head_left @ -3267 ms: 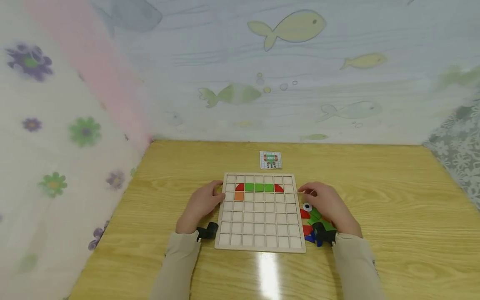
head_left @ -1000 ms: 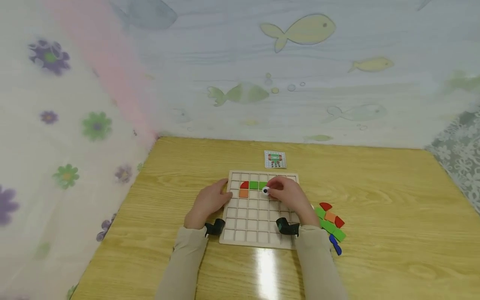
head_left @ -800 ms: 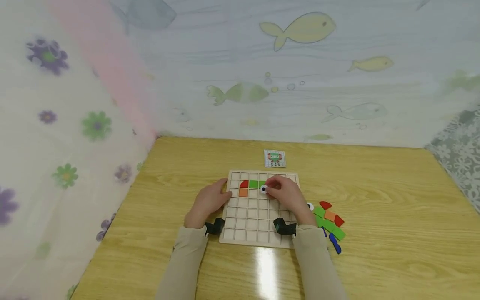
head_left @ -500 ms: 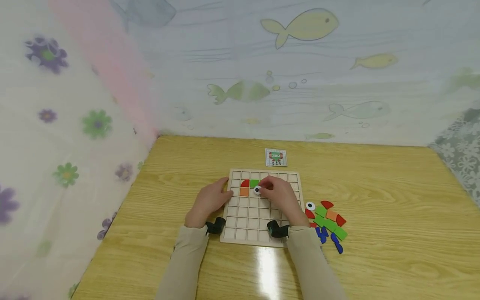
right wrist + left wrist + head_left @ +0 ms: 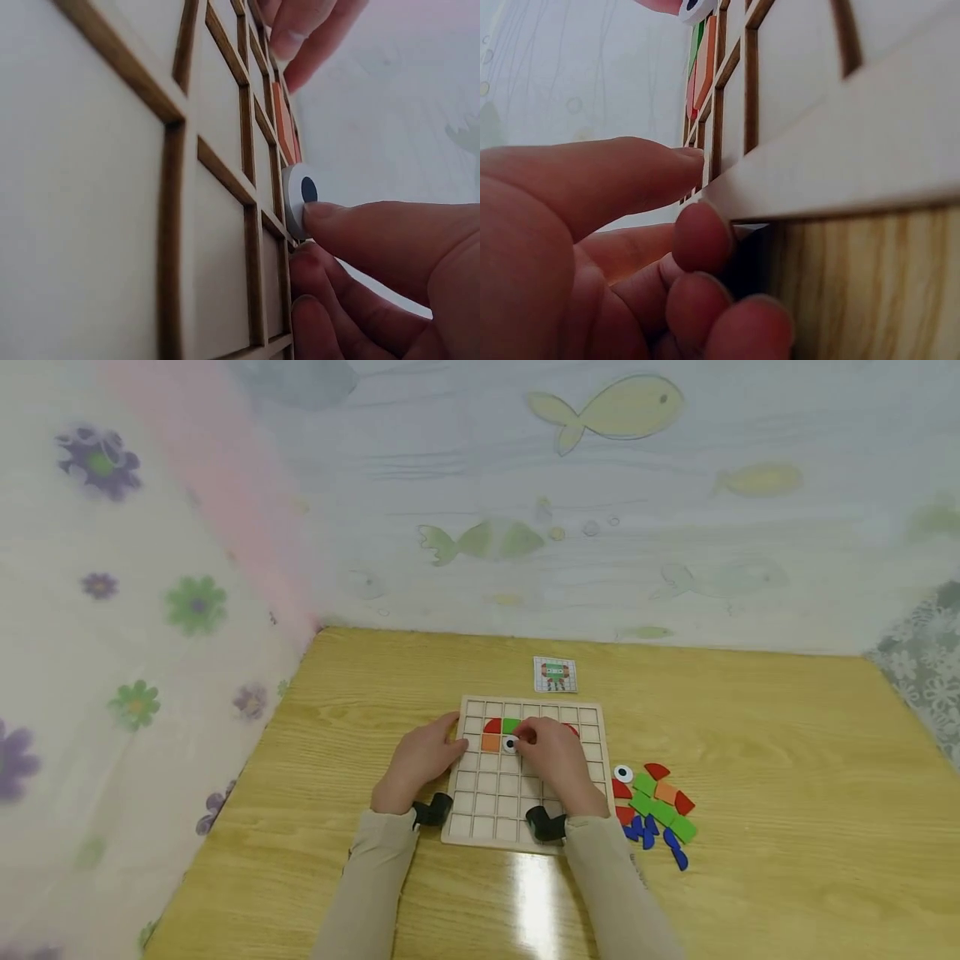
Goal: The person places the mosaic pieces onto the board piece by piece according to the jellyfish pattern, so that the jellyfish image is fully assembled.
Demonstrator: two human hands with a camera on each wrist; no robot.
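Observation:
A wooden grid board (image 5: 480,814) lies on the table. Its second row shows a red quarter-round (image 5: 492,726) and a green square (image 5: 511,725); an orange square (image 5: 490,743) sits below the red one. My right hand (image 5: 551,760) pinches a white round eye piece (image 5: 510,743) (image 5: 300,201) with a black pupil, held at the cell right of the orange square (image 5: 282,120). My left hand (image 5: 420,760) rests against the board's left edge (image 5: 832,172), fingertips (image 5: 701,236) touching its side.
A small pattern card (image 5: 555,675) lies behind the board. Right of the board sits a pile of loose pieces (image 5: 656,806): another eye (image 5: 622,773), red, green, orange and blue shapes. Patterned cloth walls enclose the wooden table (image 5: 787,760) at the back and left.
My right hand carried the eye piece from the pile on the right across the board leftward to beside the orange square. The left hand stayed on the board's left edge.

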